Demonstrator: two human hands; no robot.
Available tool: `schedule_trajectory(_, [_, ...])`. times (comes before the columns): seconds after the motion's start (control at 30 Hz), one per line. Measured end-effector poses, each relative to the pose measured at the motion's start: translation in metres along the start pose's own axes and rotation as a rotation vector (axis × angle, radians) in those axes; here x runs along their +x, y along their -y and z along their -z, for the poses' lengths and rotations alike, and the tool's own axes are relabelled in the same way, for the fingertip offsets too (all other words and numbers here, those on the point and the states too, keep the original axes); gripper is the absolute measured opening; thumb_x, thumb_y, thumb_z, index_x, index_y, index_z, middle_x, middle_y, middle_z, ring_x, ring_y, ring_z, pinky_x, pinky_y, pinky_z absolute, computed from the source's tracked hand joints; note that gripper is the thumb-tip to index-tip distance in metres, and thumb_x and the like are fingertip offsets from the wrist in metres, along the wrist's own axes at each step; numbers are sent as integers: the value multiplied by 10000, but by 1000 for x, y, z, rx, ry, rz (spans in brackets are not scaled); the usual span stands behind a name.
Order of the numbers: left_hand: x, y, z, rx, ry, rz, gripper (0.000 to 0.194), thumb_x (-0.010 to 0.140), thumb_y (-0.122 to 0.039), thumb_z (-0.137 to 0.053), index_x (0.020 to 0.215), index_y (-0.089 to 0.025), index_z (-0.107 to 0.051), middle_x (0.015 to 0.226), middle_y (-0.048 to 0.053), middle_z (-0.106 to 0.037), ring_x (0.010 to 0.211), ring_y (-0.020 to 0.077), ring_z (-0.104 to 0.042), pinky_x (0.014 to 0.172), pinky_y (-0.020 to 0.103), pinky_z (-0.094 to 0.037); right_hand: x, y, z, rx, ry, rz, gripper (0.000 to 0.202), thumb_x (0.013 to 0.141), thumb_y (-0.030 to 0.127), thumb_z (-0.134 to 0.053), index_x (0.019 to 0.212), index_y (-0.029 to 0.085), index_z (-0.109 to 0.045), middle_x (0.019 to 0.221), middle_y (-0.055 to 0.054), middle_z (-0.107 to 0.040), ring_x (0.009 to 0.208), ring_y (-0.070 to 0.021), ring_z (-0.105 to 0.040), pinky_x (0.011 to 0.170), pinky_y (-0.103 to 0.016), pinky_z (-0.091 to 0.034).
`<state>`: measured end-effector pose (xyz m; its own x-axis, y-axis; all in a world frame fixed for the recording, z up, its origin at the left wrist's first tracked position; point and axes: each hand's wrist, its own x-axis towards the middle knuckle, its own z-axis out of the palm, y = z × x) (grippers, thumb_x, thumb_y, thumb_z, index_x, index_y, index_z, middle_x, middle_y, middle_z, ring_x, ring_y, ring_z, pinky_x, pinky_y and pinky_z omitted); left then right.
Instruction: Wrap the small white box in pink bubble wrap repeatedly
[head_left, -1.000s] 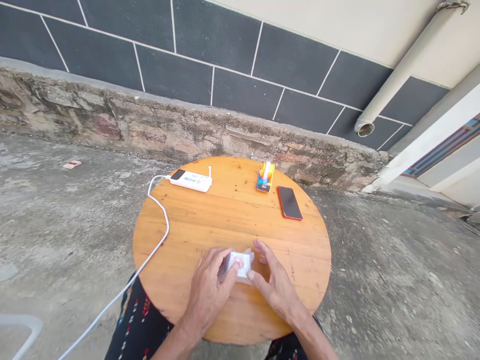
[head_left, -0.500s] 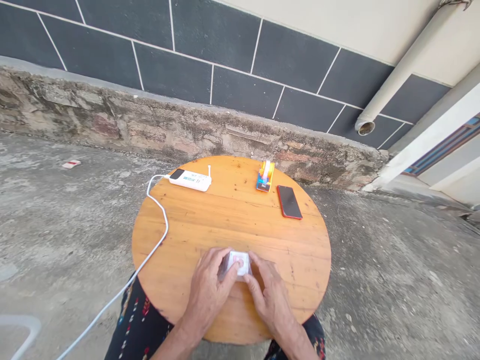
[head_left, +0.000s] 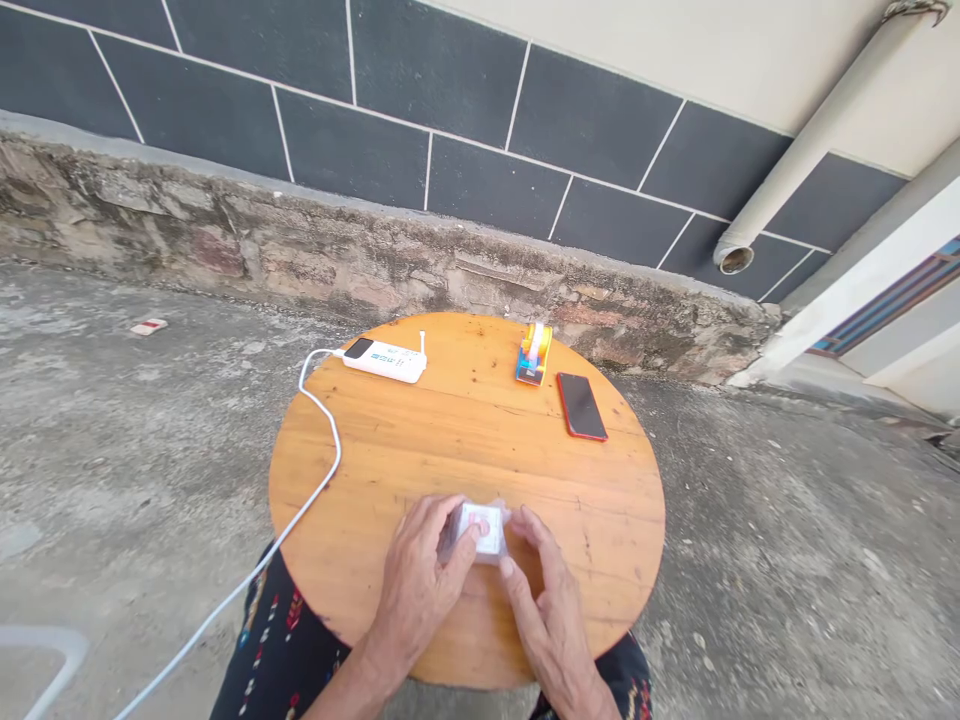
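Near the front of the round wooden table [head_left: 465,450], a small box in clear plastic [head_left: 489,540] shows a white face with reddish print. My left hand [head_left: 420,575] is closed on its left side, with the thumb lying over the top face. On the right side, my right hand [head_left: 547,600] has its thumb and fingers apart. Its thumb tip is by the lower right corner, and its index finger is close to a bit of plastic jutting from the upper right corner. Whether these fingertips touch the plastic is hard to make out.
A white device [head_left: 386,361] with a short antenna lies at the back left, its white cable [head_left: 337,440] running off the table's left edge. A tape dispenser [head_left: 533,355] and a red-edged phone [head_left: 581,406] lie back right. Behind stands a stone-based wall [head_left: 360,270].
My right hand has shifted slightly right and its fingers have loosened from the box's side. The left hand keeps its hold. The whole view has moved a little.
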<state>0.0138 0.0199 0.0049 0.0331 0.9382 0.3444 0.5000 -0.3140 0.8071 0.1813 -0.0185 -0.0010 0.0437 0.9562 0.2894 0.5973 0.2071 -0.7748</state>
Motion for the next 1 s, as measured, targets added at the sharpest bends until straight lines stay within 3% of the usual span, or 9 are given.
schedule_trajectory(0.3, [0, 1, 0, 28, 22, -14, 243, 886, -349, -509, 1074, -207, -570, 1043, 76, -625, 972, 221, -581, 844, 372, -484, 4, -3, -2, 31, 45, 47, 540, 890, 331, -547, 1378, 215, -347, 1286, -129, -551, 1192, -262, -523, 1006, -474, -439])
schedule_trajectory(0.53, [0, 2, 0, 30, 11, -21, 246, 882, -345, -510, 1079, -211, -573, 1043, 81, -629, 972, 227, -587, 846, 379, -489, 2, -1, -6, -18, 35, 23, 627, 884, 349, -553, 1431, 222, -274, 1435, -131, -397, 1309, -288, -396, 1062, -520, -363])
schedule_trajectory(0.7, [0, 0, 0, 25, -8, -28, 237, 881, -342, -508, 1068, -216, -584, 1025, 85, -634, 960, 232, -591, 824, 377, -500, 5, 0, -9, 76, 51, -17, 577, 896, 358, -531, 1411, 230, -306, 1395, -120, -460, 1287, -261, -434, 1062, -491, -376])
schedule_trajectory(0.9, [1, -1, 1, 29, -5, -31, 236, 873, -337, -521, 1060, -212, -593, 1019, 81, -643, 962, 229, -596, 824, 367, -503, 12, -2, 4, 190, 76, -22, 471, 935, 317, -455, 1384, 226, -346, 1310, -110, -552, 1216, -229, -513, 1041, -461, -407])
schedule_trajectory(1.0, [1, -1, 1, 31, 5, -21, 238, 879, -342, -513, 1065, -211, -586, 1022, 84, -638, 959, 229, -594, 828, 376, -500, 22, -1, 7, 231, 90, -24, 385, 932, 307, -453, 1305, 213, -458, 1210, -102, -622, 1120, -217, -585, 987, -421, -465])
